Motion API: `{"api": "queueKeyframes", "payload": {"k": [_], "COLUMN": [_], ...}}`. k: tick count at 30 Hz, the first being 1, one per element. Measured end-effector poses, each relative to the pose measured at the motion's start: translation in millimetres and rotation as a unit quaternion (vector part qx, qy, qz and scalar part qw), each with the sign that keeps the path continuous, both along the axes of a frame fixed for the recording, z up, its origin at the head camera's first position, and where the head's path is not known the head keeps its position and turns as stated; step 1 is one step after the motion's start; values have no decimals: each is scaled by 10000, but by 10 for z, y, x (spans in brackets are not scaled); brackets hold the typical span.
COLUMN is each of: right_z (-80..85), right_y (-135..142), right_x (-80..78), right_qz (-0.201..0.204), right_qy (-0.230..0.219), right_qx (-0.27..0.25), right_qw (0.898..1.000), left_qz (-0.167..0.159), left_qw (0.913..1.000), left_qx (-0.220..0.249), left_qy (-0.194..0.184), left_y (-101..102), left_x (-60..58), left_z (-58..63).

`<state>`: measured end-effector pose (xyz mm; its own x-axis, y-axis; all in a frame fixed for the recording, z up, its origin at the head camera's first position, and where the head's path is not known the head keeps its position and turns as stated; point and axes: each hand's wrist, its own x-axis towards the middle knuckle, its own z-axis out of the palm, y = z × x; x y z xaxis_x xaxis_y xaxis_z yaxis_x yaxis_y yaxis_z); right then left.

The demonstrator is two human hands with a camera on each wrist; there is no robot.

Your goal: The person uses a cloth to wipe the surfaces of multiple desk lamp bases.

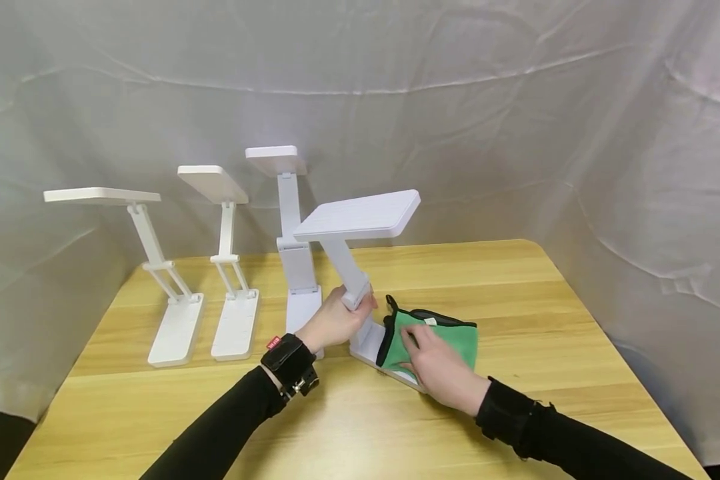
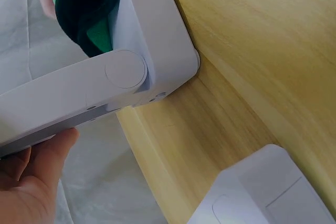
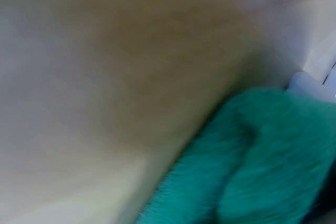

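Note:
A white folding desk lamp (image 1: 360, 217) stands at the middle of the table, its flat head raised and tilted. My left hand (image 1: 336, 320) grips its arm around the middle hinge; in the left wrist view my fingers (image 2: 50, 158) lie along the underside of the arm. Over the lamp's base lies a green cloth (image 1: 463, 343) with black edging and a small white tag. My right hand (image 1: 441, 367) holds the cloth against the base with bent fingers, covering part of both. Close up in the right wrist view, the fluffy cloth (image 3: 262, 156) is bunched in folds.
Three more white lamps stand unfolded to the left: one far left (image 1: 174, 333), one beside it (image 1: 235, 327), and one just behind my left hand (image 1: 300, 267). The wooden table (image 1: 516, 287) ends at a grey sheet (image 1: 456, 133) hanging behind and at the sides.

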<state>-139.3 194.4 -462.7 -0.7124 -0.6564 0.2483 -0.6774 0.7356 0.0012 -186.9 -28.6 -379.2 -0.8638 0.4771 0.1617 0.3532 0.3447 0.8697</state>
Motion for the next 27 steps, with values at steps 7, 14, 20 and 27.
{"api": "queueKeyframes", "payload": {"k": [7,14,20,27], "right_z": [86,121,34,43], "right_y": [-91,40,19,-69], "right_x": [113,85,27,-64], "right_qz": [426,317,-35,-235], "right_qy": [-844,-1135,-724,-1202], "right_qx": [-68,-282,96,412], "right_qw": [9955,9926,9973,9916], "left_qz": [9,88,36,134], "left_qw": [10000,9999,9999,9997], "left_qx": [45,-56,-62,-170], "left_qy": [-83,-74,-114,-111], "left_y": [18,12,35,35], "left_x": [-34,7,-10,-150], "left_z": [-50,8,9,-248]}}
